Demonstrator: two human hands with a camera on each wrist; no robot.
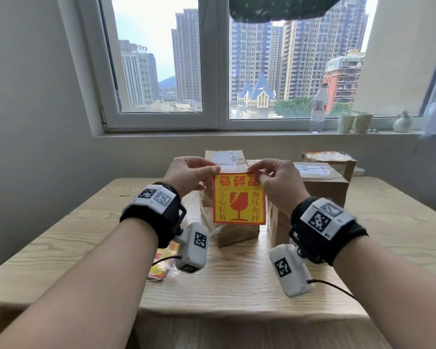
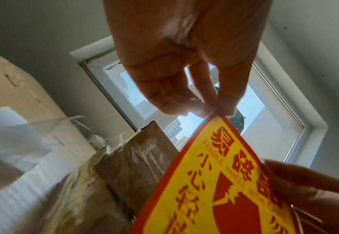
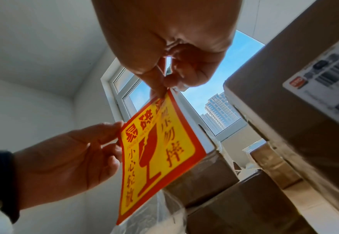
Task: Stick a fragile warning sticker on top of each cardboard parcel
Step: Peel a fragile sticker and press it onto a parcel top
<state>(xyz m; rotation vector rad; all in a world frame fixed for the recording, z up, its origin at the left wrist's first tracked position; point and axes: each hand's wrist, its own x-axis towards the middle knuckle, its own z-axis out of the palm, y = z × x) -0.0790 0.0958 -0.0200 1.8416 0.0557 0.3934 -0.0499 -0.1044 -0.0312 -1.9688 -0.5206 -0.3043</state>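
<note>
A yellow and red fragile sticker [image 1: 239, 200] hangs upright in the air between my hands, in front of the parcels. My left hand [image 1: 218, 170] pinches its top left corner between thumb and forefinger, and my right hand [image 1: 254, 172] pinches its top right corner. The left wrist view shows the left hand [image 2: 216, 109] on the tip of the sticker [image 2: 224, 182]. The right wrist view shows the right hand [image 3: 166, 88] on the sticker [image 3: 160, 155]. Behind stand a tape-wrapped cardboard parcel [image 1: 237, 234] and a bigger cardboard parcel [image 1: 322, 187] to its right.
A third parcel [image 1: 337, 159] sits at the back right. A plastic bag of more stickers [image 1: 164, 263] lies on the wooden table [image 1: 237, 285] under my left wrist. A water bottle [image 1: 319, 109], cups [image 1: 355, 123] and a small vase [image 1: 402, 122] stand on the window sill.
</note>
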